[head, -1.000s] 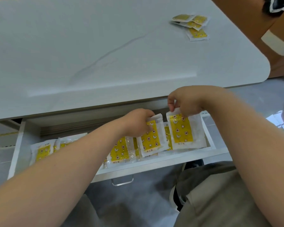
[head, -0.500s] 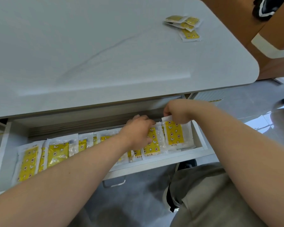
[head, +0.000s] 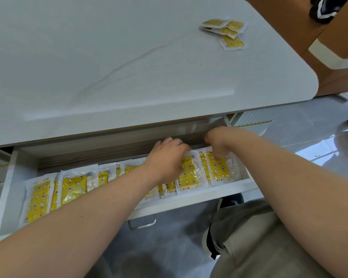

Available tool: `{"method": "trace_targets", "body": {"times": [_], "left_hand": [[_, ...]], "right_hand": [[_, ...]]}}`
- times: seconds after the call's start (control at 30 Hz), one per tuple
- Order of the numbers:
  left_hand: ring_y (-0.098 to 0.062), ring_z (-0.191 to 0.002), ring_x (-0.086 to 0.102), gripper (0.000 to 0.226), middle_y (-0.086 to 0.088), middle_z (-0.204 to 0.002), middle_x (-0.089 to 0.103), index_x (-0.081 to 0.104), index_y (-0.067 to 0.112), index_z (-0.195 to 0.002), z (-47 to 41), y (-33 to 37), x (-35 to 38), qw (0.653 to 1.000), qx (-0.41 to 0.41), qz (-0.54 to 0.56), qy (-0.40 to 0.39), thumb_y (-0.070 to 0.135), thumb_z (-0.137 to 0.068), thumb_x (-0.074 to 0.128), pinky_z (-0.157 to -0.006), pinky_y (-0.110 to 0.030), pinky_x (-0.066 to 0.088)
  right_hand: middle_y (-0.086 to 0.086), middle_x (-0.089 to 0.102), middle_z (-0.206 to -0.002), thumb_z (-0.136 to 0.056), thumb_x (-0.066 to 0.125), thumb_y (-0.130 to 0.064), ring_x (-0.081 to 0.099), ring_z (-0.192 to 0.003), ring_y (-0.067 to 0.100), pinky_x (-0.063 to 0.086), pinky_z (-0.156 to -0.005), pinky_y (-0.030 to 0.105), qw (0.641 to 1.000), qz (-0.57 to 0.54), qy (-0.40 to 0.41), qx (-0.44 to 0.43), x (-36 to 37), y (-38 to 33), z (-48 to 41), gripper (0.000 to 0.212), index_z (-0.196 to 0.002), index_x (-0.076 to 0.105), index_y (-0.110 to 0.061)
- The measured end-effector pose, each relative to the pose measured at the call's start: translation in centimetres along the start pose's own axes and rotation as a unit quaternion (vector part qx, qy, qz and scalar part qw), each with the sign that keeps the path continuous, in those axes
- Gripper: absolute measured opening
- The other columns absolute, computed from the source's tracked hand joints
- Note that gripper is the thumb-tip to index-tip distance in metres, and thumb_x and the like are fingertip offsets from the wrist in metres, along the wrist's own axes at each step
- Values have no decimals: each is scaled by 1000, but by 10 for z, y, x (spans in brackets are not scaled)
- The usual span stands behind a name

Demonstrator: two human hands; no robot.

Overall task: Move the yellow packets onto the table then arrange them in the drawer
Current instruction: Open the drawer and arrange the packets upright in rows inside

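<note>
Pinching neighbouring yellow packets [head: 187, 174] at the top, left hand [head: 166, 158] and right hand [head: 217, 141] reach into the drawer [head: 189, 200].

You are wearing the single camera on your head. It is looking forward and steeply down from close range, taking in the white table [head: 109, 57] above, the open drawer [head: 189, 200] beneath it, and your lap [head: 259, 237] at the bottom.

A row of yellow packets [head: 72, 185], star-printed inside clear, white-edged wrappers, lies overlapped like shingles across the open white drawer [head: 189, 199] under the table [head: 129, 67]. The rightmost packet [head: 217, 169] sits against the drawer's right wall. A few more packets [head: 224, 32] lie loosely heaped near the table's far right corner.
</note>
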State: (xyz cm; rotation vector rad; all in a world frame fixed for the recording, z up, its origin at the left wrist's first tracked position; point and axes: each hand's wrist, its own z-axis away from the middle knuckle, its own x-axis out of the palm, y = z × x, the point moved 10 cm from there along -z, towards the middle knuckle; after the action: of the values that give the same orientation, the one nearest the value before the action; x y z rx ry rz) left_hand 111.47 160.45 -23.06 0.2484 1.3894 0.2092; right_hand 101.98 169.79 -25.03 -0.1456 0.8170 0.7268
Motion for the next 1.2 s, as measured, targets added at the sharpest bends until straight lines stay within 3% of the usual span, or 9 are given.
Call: {"method": "trace_targets", "body": {"times": [0.13,0.23,0.37,0.47,0.6,0.67,0.73,1.0,1.2], "left_hand": [[-17,-125,49,48,8,-132,56,54,29,-139,2,6,-25,998,5,34,47,25,-92,64,-105,-36,44],[-12,-107,58,38,9,-123,58,58,25,-133,8,15,-58,993,16,74,94,24,-96,60,-90,-30,52],[-1,-85,51,24,11,-108,57,61,24,-120,14,13,-109,980,9,78,184,23,-96,60,-75,-15,42],[-2,-80,50,19,14,-106,53,60,26,-118,-3,1,-138,967,-29,94,236,25,-99,58,-73,-11,35],[-12,-99,56,24,6,-119,54,58,21,-124,-65,-5,-159,959,-55,101,259,22,-100,55,-87,-25,45],[-18,-111,56,29,2,-128,54,56,18,-129,-107,-8,-165,959,-60,87,262,20,-100,53,-95,-31,46],[-22,-125,51,36,-2,-137,52,53,16,-135,-149,-13,-171,960,-72,67,263,20,-100,51,-104,-36,43],[-31,-135,41,50,-9,-151,40,40,10,-145,-293,2,-182,970,-59,-67,226,25,-98,51,-105,-45,39],[-24,-154,10,75,-1,-169,8,19,18,-159,-360,-9,-180,980,-68,-57,177,37,-95,52,-120,-48,24]], "right_hand": [[8,65,-123,-86,61,-2,64,-110,29,54,-98,42,1000,10,15,-13,-27,-4,12,51,-135,60,-14],[4,67,-113,-93,53,-6,65,-101,25,55,-97,40,998,1,22,-58,-54,-13,35,37,-126,68,-16],[4,78,-94,-93,55,2,74,-89,17,60,-80,30,966,-238,17,-103,-92,-5,76,24,-91,76,-9],[8,76,-76,-87,48,9,77,-80,20,58,-65,29,922,-360,116,-83,-127,24,75,29,-73,68,-6],[7,65,-108,-89,49,-4,63,-101,28,55,-85,41,862,-350,363,48,-156,94,43,23,-101,67,-12],[9,52,-124,-92,51,-9,52,-113,29,46,-93,41,816,-355,443,106,-155,122,29,30,-119,59,-15],[10,46,-136,-95,50,-16,45,-124,31,39,-99,42,802,-328,482,129,-158,141,7,38,-133,50,-14],[3,12,-170,-102,28,-56,10,-156,23,14,-120,52,857,-233,447,109,-188,181,-78,70,-161,17,-19],[-6,-1,-171,-103,12,-59,-2,-157,22,3,-122,59,886,-226,395,87,-185,179,-103,69,-163,3,-26]]}}
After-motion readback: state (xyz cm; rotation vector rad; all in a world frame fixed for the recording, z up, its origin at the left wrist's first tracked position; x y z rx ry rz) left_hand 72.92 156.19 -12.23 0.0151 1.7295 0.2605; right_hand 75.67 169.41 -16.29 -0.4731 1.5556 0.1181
